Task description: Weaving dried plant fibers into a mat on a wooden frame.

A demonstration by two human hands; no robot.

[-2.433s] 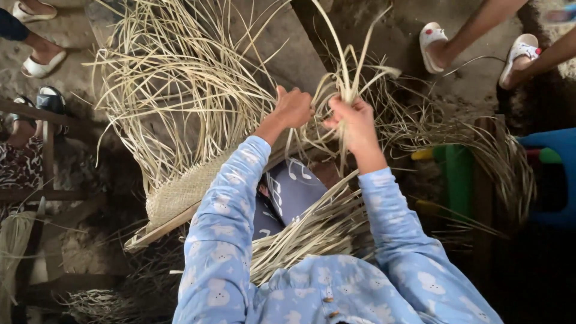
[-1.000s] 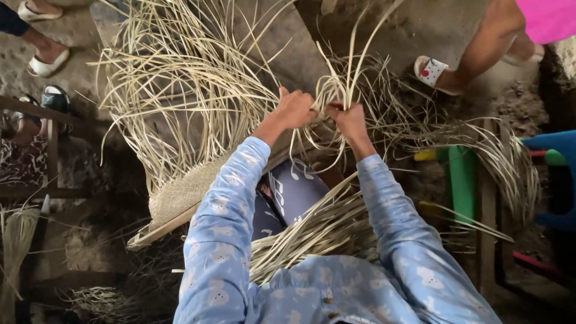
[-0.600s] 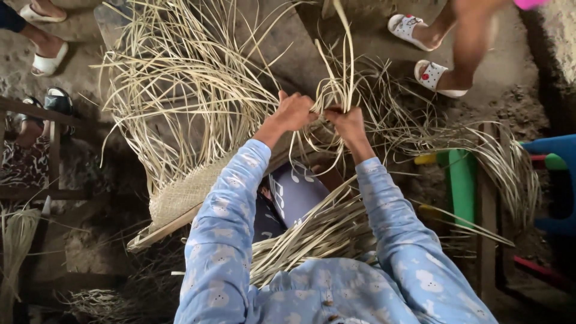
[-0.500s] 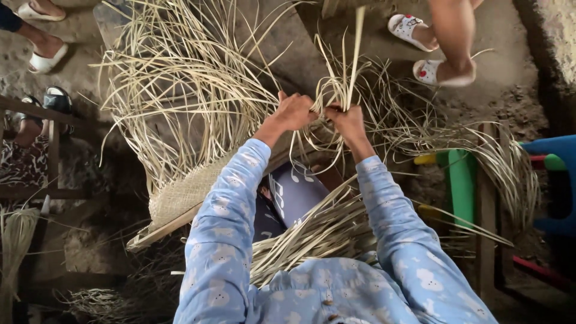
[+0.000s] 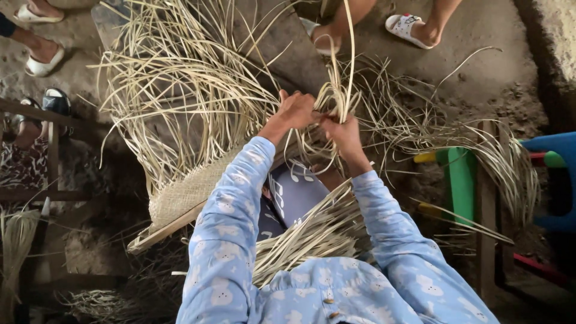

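Where the woven mat (image 5: pixel 186 192) ends at its far edge, left hand (image 5: pixel 296 111) and right hand (image 5: pixel 341 133) closed on pale loose strips (image 5: pixel 339 96), keeping them taut and sorted.

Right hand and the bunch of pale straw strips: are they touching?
Touching. The head view shows the right hand closed around the bunch of straw strips, which rises out of its fist; the left hand grips strips beside it.
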